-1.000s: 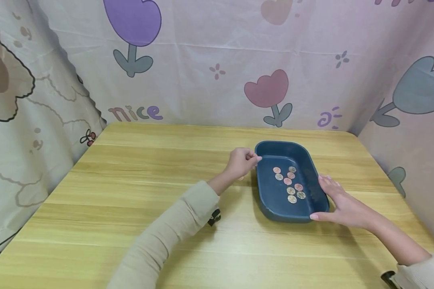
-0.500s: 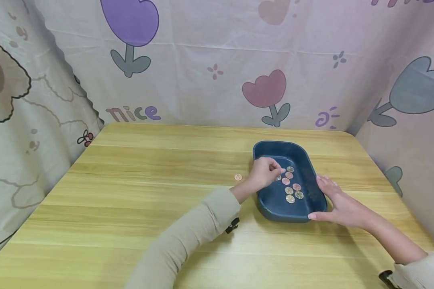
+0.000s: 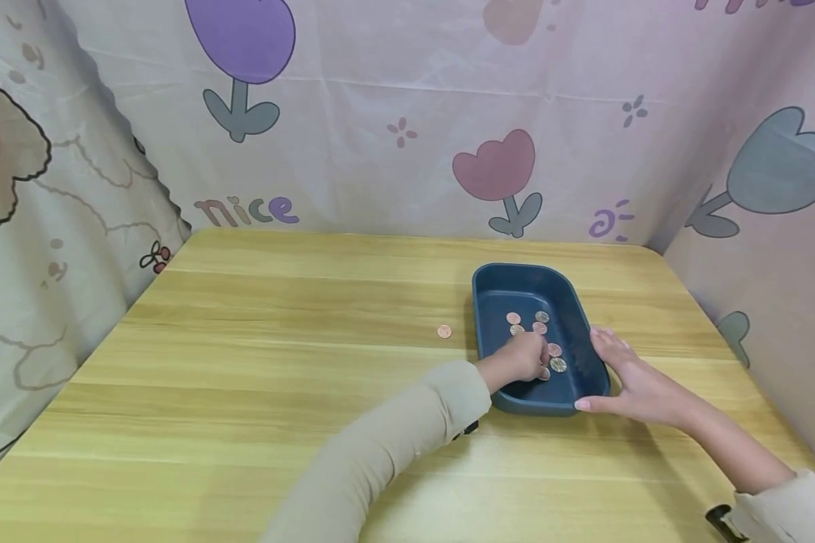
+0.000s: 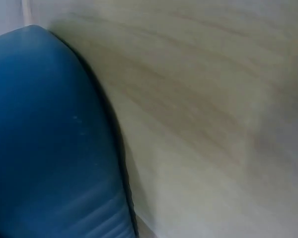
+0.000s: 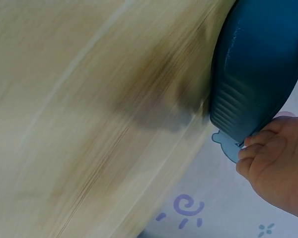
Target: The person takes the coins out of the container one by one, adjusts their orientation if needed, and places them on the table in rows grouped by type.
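Note:
Inside a dark blue rectangular tray [image 3: 516, 279] my left hand [image 3: 519, 357] reaches down, its fingers curled and pointing at the tray floor. Whether a coin is between those fingertips is hidden. Copper and brass-coloured coins [image 3: 558, 365] lie scattered on the tray floor; the hand covers some. My right hand [image 3: 641, 386] holds the tray's near right corner, with the thumb at the front rim and the fingers along the right wall. One copper coin [image 3: 444, 331] lies on the table, left of the tray. The left wrist view shows the tray's outer wall [image 4: 54, 129] but no hand.
The tray stands on a light wood table [image 3: 278, 362]. A printed fabric curtain [image 3: 353, 166] hangs behind the table and along both sides. Black straps [image 3: 723, 522] show at the sleeve cuffs.
My left hand has moved right from the tray's left rim, across the tray and down toward its near part. The right hand keeps its place on the tray. The view has shifted slightly.

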The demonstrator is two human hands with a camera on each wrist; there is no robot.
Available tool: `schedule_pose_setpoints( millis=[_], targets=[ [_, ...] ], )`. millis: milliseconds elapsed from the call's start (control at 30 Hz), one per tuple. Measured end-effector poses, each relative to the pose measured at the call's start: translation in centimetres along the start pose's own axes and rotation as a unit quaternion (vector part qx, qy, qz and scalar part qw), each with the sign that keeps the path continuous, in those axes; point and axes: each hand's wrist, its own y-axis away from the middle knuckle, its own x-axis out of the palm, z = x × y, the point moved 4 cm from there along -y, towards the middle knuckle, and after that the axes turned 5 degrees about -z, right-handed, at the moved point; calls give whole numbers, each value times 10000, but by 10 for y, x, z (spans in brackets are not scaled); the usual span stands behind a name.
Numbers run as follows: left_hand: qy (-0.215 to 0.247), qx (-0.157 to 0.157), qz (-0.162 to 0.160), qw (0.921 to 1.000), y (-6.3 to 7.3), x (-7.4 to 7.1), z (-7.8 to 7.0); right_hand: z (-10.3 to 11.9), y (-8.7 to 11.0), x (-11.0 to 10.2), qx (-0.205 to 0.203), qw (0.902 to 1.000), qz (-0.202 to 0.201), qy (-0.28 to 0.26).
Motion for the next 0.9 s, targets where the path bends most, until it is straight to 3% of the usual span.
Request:
schedule_pose_setpoints(
  millis=[133,467,633,767,900],
  targets=[
    [-391,26,78,9992,-2,5,0,0,0,1,-28,10000,-19,21],
    [-828,422,208,9955,-3,8,-2,-1,-1,1,-8,10000,-13,43],
    [-798,151,362,9960,-1,8,-2,-1,0,1,10,10000,-23,79],
    [-763,-195,145,9968,1,3,-2,-1,1,0,21,9999,-38,95],
    [-1150,9,2,9934,2,-4,-1,0,1,0,-4,9999,-45,106]
  ],
)
